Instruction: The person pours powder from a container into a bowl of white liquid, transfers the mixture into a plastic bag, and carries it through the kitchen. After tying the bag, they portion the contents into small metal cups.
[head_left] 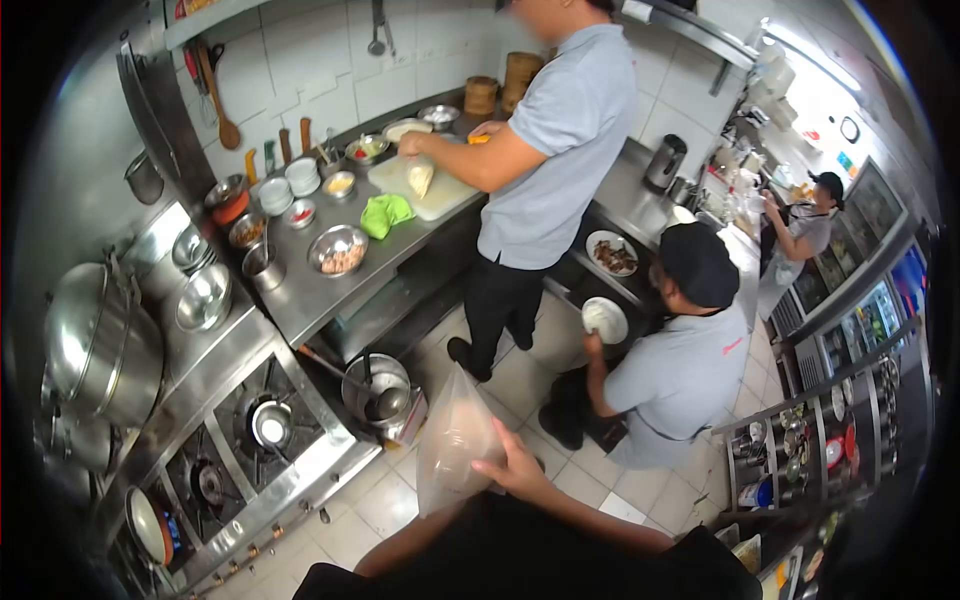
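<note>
Clear plastic bag (452, 455) is the landmark. It is held up over the tiled floor (645, 490), roughly upright, one corner peaked at the top.

Right hand (522, 472): at the bag's right side, grasping it, fingers spread, thumb laid on the film. Left forearm (400, 545) runs up to the bag's lower end. Left hand is masked there; cannot tell whether its fingers are clenched or released. A pinkish tone shows through the film; whether this is contents or skin is unclear.

Step in hand, as judged: handling and steadying the bag in mid-air. The film looks thin and slack. Any shift of it calls for an even hold on both sides, without a hard pinch, and room between it and the neighbours.

Surroundings, relative to the bag: pot (355, 400) with a ladle (388, 404) just left; gas stove (335, 437) left, past the pot. Steel tabletop (298, 285) beyond, bearing a metal bowl of pinkish food (342, 255), green cloth (385, 215) and cutting board (440, 202). Standing co-worker (555, 150) beyond, working at the board. Second co-worker (680, 380) to the right, low down, holding a white dish (615, 318).
</note>
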